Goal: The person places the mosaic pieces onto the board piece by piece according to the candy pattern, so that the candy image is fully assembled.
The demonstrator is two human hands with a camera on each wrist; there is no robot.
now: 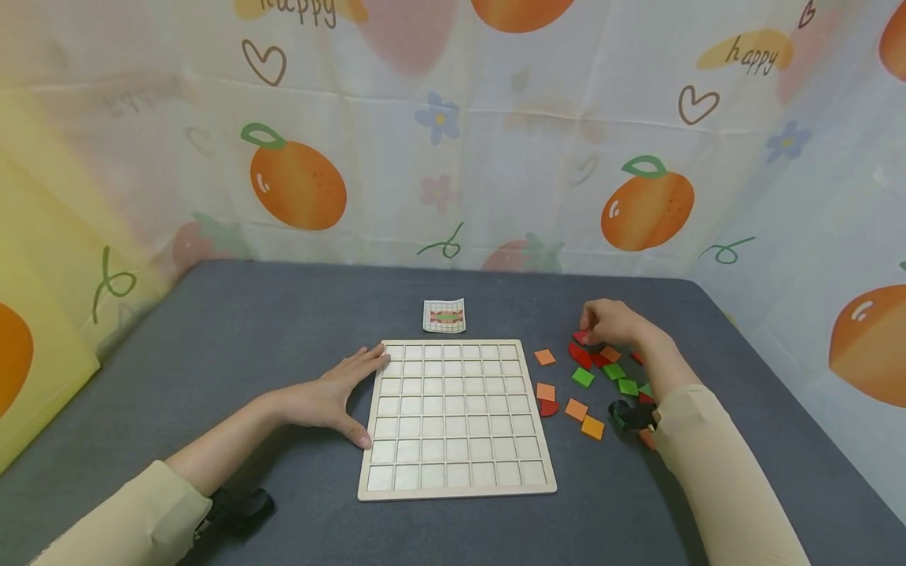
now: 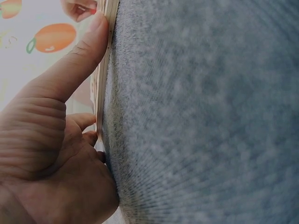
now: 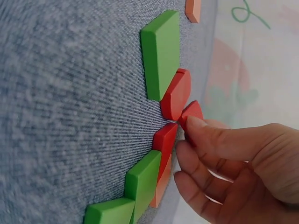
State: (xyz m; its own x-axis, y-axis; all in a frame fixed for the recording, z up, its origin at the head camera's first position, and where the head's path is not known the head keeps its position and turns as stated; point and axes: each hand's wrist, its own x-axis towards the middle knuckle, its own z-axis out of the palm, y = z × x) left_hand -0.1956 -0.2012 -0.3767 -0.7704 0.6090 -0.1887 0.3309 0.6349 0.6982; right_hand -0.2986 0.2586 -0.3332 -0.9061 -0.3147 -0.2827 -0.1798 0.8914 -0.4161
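A pale wooden grid board (image 1: pixel 457 496) lies flat on the dark table. My left hand (image 1: pixel 324 399) is spread along the board's left edge, with the thumb and fingertips touching its rim; in the left wrist view the thumb (image 2: pixel 77 63) lies along that edge. Right of the board, my right hand (image 1: pixel 617 321) pinches a red curved-edge piece (image 3: pixel 192 111) between thumb and fingers. Close by on the cloth are another red piece (image 3: pixel 176 95), a green tile (image 3: pixel 161 56) and other flat pieces. Part of the pinched piece is hidden by the fingertips.
Loose orange tiles (image 1: pixel 576 409), green tiles (image 1: pixel 583 377) and red pieces (image 1: pixel 548 408) are scattered along the board's right side, several beneath the right forearm. A small printed card (image 1: pixel 443 316) with a gridded pattern lies beyond the board. A fruit-patterned curtain (image 1: pixel 495 157) hangs behind the table.
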